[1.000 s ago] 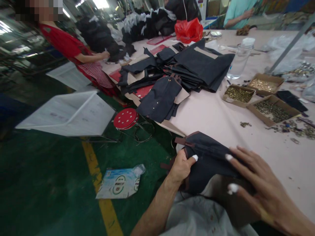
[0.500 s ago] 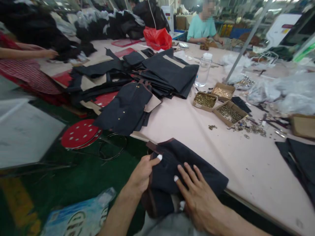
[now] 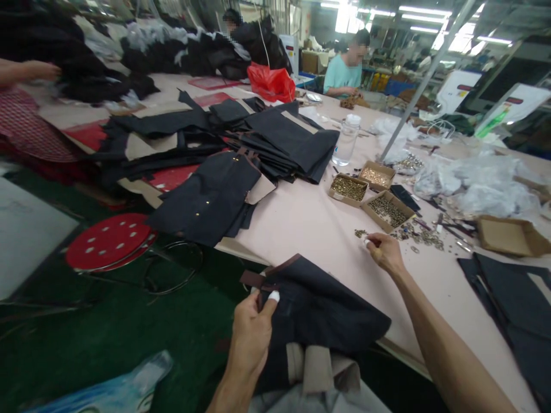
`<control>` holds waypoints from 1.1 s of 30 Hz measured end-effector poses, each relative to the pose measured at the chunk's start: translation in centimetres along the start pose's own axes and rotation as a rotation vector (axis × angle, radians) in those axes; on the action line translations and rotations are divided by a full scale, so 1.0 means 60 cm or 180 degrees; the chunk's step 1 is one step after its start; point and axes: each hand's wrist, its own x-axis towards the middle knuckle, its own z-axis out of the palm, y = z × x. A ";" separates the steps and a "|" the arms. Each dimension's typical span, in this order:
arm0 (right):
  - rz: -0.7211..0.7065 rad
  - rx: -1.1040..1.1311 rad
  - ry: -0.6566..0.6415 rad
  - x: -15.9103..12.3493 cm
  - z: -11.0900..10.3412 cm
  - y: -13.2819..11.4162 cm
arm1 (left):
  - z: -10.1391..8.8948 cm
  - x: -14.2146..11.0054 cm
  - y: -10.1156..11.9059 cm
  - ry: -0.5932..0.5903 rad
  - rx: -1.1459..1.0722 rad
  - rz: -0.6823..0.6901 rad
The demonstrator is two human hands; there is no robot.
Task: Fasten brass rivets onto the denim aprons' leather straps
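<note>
A dark fabric piece [image 3: 322,304] with brown edging lies over the table edge and my lap. My left hand [image 3: 253,327] grips its left edge, the white-wrapped thumb on top, near a brown tab [image 3: 252,279]. Out over the table, my right hand [image 3: 384,251] has its fingers pinched together at a small pile of metal fasteners [image 3: 360,233]. Whether a fastener sits between those fingertips is too small to make out. Behind that hand stand boxes of brass studs [image 3: 348,187], copper-coloured pieces [image 3: 376,174] and darker studs [image 3: 388,211].
Stacked dark fabric pieces [image 3: 284,135] cover the table's left part. A clear bottle [image 3: 345,140] stands by a metal pole [image 3: 426,80]. Loose hardware [image 3: 424,236] and plastic bags [image 3: 495,178] lie to the right. A red stool [image 3: 109,241] is at left. Two co-workers are across and at left.
My right hand has left the fabric and reached forward and right to the small fastener pile. My left hand still holds the fabric's edge. The view has tilted up slightly.
</note>
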 end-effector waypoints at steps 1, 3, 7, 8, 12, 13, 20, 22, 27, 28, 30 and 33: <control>0.0025 -0.0131 -0.0027 0.016 0.011 0.016 | 0.000 -0.003 0.005 -0.0061 0.0006 0.0035; -0.0017 -0.0235 -0.0068 0.037 0.032 0.031 | -0.002 -0.009 0.018 -0.0214 -0.0006 0.0046; -0.0165 -0.0285 -0.0065 0.051 0.058 0.029 | -0.006 -0.019 0.036 -0.0369 -0.0098 -0.0050; -0.0197 -0.0294 -0.0079 0.051 0.062 0.029 | -0.007 -0.020 0.037 -0.0389 -0.0100 -0.0048; -0.0226 -0.0289 -0.0174 0.043 0.063 0.040 | -0.014 -0.025 0.031 -0.0423 -0.0031 -0.0021; -0.0203 -0.0279 -0.0180 0.040 0.061 0.045 | -0.016 -0.025 0.029 -0.0375 -0.0053 -0.0055; -0.0024 -0.0222 -0.0153 0.030 0.053 0.069 | -0.009 -0.017 0.035 0.0112 -0.0329 -0.0448; 0.0030 -0.0193 -0.0182 0.029 0.049 0.071 | -0.006 -0.019 0.042 0.0097 -0.0314 -0.0388; 0.0237 -0.0170 -0.0183 0.023 0.031 0.071 | -0.003 -0.030 0.045 -0.0010 -0.0336 -0.0323; 0.0249 -0.0174 -0.0176 0.022 0.029 0.070 | -0.002 -0.032 0.043 -0.0024 -0.0358 -0.0329; 0.0224 -0.0185 -0.0177 0.022 0.029 0.067 | -0.001 -0.033 0.039 -0.0039 -0.0390 -0.0339; 0.0073 -0.0231 -0.0213 0.024 0.034 0.061 | 0.002 -0.031 0.037 -0.0033 -0.0402 -0.0349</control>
